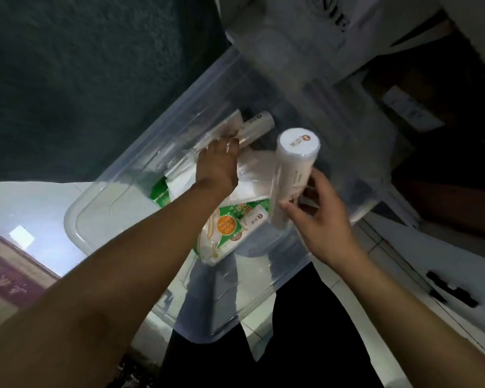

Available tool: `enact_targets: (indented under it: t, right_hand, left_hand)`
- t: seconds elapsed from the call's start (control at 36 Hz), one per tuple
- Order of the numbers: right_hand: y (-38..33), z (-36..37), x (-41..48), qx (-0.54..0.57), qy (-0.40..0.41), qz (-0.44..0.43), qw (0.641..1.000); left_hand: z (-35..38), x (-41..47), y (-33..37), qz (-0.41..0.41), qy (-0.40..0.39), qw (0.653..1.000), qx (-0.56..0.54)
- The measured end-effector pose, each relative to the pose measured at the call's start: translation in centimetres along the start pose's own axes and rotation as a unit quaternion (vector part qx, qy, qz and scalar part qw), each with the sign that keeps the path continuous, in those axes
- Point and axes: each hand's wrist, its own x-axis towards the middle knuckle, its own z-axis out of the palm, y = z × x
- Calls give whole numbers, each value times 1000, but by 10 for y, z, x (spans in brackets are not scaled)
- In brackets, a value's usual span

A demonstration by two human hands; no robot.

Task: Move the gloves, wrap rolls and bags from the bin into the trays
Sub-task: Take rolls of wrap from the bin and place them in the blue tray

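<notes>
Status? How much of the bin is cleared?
Done: can't tell, no trays in view. In hand: right hand holds one roll above the bin; left hand is on a second roll at the far end, grip unclear. Left: glove pack, bags and a third roll lie in the bin.

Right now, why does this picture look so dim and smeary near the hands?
Head view: light is dim, the upper left murky; the roll in the right hand is motion-blurred along its length; the clear bin shows soft rim glare; the wide lens curves the edges.
</notes>
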Motion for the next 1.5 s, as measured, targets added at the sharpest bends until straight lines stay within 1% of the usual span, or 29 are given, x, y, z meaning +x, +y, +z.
enact_targets:
  t: [0.06, 0.14, 0.22, 0.33, 0.42, 0.47, 0.56, 0.61, 0.67, 0.72, 0.78, 0.83, 0.92, 0.97, 1.0, 1.08, 1.25, 1.36, 1.5]
  right_hand:
    - [-3, -4, -7, 40, 7, 19, 999]
    - [-5, -8, -14, 68, 10, 22, 997]
    - [-6, -11, -18, 68, 16, 22, 997]
    - [-12, -14, -23, 62, 31, 19, 997]
    - [-17, -22, -28, 57, 36, 13, 998]
    - [-21, -29, -32, 52, 32, 10, 998]
    - [-30, -41, -40, 51, 30, 4, 998]
    - [-38, -51, -46, 45, 25, -5, 999]
    - [-46, -62, -52, 36, 16, -14, 999]
    - [-55, -70, -58, 27, 5, -29, 999]
    - [-64, -79, -64, 16, -11, -47, 999]
    - [-72, -87, -68, 9, -30, -65, 997]
    - [-79, -95, -73, -12, -60, -88, 994]
    - [-83, -98, -77, -32, -81, -102, 991]
    - [-85, -99, -81, -43, -89, -109, 989]
    - [-91, -97, -96, -79, -98, -136, 983]
    - [-103, -90, -136, -77, -87, -169, 979]
    - [-107, -88, -170, -47, -69, -165, 983]
    - [-95, -89, -232, -11, 8, -162, 987]
  left_hand:
    - [2, 11, 6, -33, -31, 998, 41]
    - [3, 18, 14, -83, -29, 991, 103]
    - [4, 23, 18, -103, -26, 989, 102]
    - [2, 23, 22, -128, -65, 989, 23]
    - [-5, 25, 25, -142, -82, 987, -5]
    - [-10, 24, 24, -156, -100, 982, -24]
    - [-18, 8, 19, -185, -129, 971, -84]
    - [-26, -17, 20, -196, -127, 964, -130]
    - [-34, -50, 23, -204, -108, 953, -194]
    - [-45, -91, 28, -216, -85, 933, -274]
    - [-57, -133, 34, -235, -57, 898, -368]
    - [-72, -176, 42, -252, -26, 852, -457]
    - [-94, -234, 53, -277, 36, 770, -574]
    - [-108, -267, 60, -286, 62, 726, -623]
    - [-114, -282, 62, -287, 70, 711, -638]
    - [-130, -316, 66, -271, 96, 683, -672]
    - [-150, -354, 71, -218, 125, 681, -688]
    - [-154, -369, 74, -174, 122, 690, -692]
    - [-145, -387, 78, -96, 105, 714, -686]
